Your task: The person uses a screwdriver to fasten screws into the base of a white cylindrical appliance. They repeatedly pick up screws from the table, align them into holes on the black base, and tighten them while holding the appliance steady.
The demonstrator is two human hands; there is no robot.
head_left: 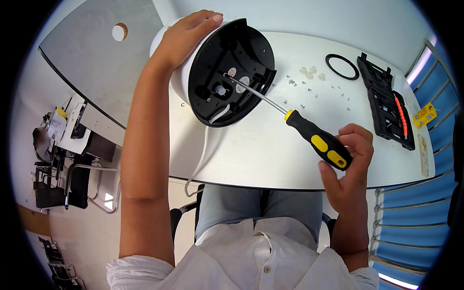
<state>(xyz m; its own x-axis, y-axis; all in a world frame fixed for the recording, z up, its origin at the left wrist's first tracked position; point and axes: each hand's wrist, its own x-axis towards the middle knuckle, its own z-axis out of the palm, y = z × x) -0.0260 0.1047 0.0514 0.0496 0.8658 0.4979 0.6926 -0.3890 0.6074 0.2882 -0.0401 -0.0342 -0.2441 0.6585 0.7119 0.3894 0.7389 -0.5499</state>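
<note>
A white appliance [180, 79] lies tipped on the table, its black oval base [232, 46] facing me. My left hand [191, 36] holds it from above, fingers laid over the white shell beside the base's rim. In my right hand [352, 157] is the butt end of a black and yellow screwdriver [316, 140], with thumb and fingers around the handle. Its long shaft slants up and left into the base, the tip meeting a spot near the small round stickers. A white power cord [204, 157] runs from the base over the table's front edge.
Loose screws [303, 106] and several translucent pads [311, 72] lie right of the appliance. Beyond them are a black ring [342, 66], an open black tool case [386, 111] with an orange flexible shaft [401, 116], and a yellow box [425, 115]. Metal railings [411, 208] border the right.
</note>
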